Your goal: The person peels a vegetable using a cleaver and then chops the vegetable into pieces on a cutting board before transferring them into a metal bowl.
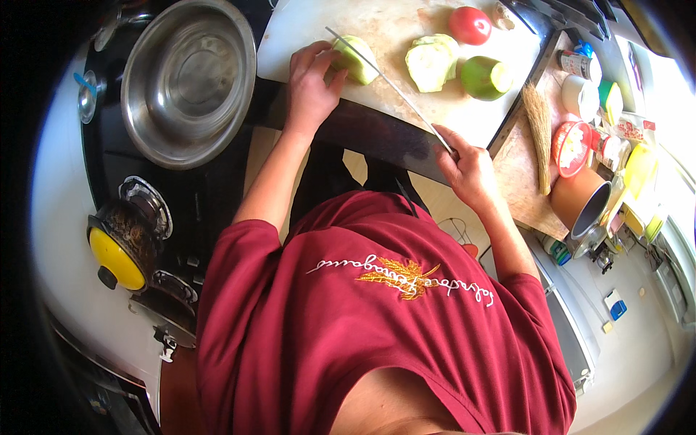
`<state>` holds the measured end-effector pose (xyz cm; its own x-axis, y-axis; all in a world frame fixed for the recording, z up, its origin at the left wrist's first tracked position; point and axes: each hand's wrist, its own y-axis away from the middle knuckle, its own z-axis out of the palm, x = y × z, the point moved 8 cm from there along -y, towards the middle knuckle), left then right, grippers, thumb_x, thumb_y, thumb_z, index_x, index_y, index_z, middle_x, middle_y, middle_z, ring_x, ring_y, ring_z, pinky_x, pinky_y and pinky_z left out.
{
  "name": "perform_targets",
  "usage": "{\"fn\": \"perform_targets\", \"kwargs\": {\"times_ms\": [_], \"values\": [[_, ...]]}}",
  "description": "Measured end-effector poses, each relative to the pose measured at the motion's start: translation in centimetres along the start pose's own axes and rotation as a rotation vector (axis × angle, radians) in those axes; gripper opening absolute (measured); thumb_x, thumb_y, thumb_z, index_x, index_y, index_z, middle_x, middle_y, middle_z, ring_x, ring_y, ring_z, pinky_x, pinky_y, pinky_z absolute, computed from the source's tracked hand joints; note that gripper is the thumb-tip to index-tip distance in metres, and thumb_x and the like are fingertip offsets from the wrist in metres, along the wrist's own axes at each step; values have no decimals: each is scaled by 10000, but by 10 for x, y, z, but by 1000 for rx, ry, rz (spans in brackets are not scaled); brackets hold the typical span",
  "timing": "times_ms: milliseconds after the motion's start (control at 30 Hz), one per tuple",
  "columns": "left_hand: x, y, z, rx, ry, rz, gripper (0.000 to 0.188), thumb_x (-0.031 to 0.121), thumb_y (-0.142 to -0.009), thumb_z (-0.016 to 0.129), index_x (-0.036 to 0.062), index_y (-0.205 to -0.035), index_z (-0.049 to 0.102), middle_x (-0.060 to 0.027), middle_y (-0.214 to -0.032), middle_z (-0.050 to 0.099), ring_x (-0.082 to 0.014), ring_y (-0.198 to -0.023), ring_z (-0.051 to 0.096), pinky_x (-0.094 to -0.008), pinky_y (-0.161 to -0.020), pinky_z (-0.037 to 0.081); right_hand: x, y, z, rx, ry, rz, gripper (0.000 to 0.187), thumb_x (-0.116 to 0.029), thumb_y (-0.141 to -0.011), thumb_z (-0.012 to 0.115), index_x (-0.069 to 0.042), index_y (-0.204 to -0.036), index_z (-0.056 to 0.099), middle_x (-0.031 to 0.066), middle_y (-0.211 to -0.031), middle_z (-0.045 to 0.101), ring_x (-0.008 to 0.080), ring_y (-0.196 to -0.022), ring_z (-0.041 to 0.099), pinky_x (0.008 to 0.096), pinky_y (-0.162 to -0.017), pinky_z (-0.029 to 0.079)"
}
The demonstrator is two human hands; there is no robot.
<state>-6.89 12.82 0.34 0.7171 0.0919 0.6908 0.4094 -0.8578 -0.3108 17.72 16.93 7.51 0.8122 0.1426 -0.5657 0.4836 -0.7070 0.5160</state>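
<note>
Right fingers (451, 138) clamped on knife (395, 89); blade slants across green vegetable (353, 68), right of left fingers (321, 61), which apparently grip it.

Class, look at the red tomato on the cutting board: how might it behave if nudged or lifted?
The red tomato would probably roll if nudged, since its outline is round. Its shiny highlight suggests smooth skin, so it may be somewhat slippery to lift. The flat-looking cutting board shows no raised edge nearby to stop it.
</note>
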Motion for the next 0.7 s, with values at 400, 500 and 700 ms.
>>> {"fn": "perform_targets", "kwargs": {"times_ms": [400, 500, 700], "values": [[19, -13, 12, -201, -22, 67, 260, -32, -678, 679, 52, -920, 639, -67, -1016, 606, -302, -947, 565, -378, -805, 507, 7, 8, -1, -90, -1, 111, 377, -242, -871, 562, -95, -1218, 580, 223, -814, 652, 375, -797, 664, 429, -732, 517], [19, -14, 9, -181, 15, 59, 253, -41, -673, 679, 47, -908, 644, -76, -1011, 609, -304, -952, 565, -379, -809, 504, 4, 9, -2, -123, -2, 142, 380, -244, -873, 555, -101, -1225, 574, 226, -820, 651, 388, -798, 656, 439, -730, 515], [15, -14, 11, -193, 31, 65, 244, -53, -667, 677, 42, -891, 651, -90, -978, 616, -308, -942, 571, -381, -817, 500, 0, 10, -1, -139, 26, 157, 388, -230, -868, 552, -102, -1234, 561, 223, -803, 653, 397, -776, 651, 459, -720, 515]]}}
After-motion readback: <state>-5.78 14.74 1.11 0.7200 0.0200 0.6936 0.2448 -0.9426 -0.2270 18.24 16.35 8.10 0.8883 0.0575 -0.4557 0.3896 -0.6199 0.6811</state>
